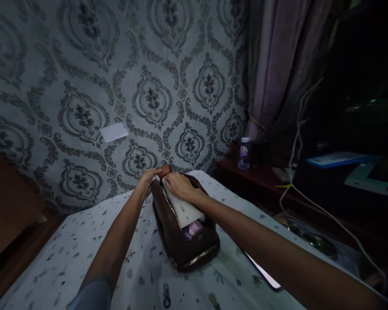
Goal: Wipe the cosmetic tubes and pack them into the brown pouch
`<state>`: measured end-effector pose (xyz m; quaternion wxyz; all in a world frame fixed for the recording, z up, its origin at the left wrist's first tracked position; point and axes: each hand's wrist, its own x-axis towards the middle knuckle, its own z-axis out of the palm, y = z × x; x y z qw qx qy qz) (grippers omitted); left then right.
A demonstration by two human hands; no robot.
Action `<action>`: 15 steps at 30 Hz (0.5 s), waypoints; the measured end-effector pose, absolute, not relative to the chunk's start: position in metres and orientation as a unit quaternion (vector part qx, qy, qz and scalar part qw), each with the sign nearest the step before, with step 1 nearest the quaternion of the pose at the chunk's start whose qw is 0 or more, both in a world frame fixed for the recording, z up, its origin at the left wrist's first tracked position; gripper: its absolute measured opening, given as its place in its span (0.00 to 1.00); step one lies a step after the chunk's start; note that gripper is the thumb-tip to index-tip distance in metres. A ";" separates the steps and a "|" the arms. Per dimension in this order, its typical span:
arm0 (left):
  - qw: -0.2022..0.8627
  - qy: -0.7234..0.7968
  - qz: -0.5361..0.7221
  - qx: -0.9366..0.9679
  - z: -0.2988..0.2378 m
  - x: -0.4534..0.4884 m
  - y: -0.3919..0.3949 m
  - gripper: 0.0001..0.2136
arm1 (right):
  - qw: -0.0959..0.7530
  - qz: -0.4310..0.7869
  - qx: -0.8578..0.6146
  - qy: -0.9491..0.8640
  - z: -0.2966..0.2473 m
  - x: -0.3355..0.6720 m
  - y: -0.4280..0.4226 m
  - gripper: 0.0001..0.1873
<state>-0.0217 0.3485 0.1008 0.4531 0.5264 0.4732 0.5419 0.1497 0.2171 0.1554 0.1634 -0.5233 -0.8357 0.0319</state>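
A dark brown zippered bag (168, 241) stands with its top open on the patterned bedsheet. Inside it lies a white packet (184, 211), with a pink and purple item (193, 229) below its near end. My right hand (183, 187) reaches over the bag, its bent fingers closed on the packet's far end. My left hand (148, 178) is closed at the bag's far left corner, beside a bit of white material and touching an orange-brown object (164, 171). Exactly what the left fingers grip is hidden.
A phone-like device (265, 273) with a lit screen lies partly under my right forearm. On the dark red furniture to the right stands a bottle (244, 153) with a white cap. A white cable (326, 215) hangs at the right. Patterned wallpaper (151, 99) rises behind the bed (116, 241).
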 end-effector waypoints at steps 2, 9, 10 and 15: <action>0.440 0.466 0.551 0.534 0.106 -0.021 0.340 0.16 | 0.165 0.033 -0.521 -0.837 0.155 0.150 0.218 0.17; 0.385 0.418 0.547 0.614 0.121 -0.020 0.299 0.16 | 0.175 0.032 -0.523 -0.834 0.150 0.149 0.223 0.18; 0.376 0.417 0.544 0.624 0.123 -0.020 0.295 0.16 | 0.176 0.033 -0.525 -0.832 0.149 0.149 0.223 0.18; 0.331 0.422 0.545 0.644 0.132 -0.014 0.289 0.16 | 0.190 0.033 -0.533 -0.824 0.146 0.148 0.220 0.17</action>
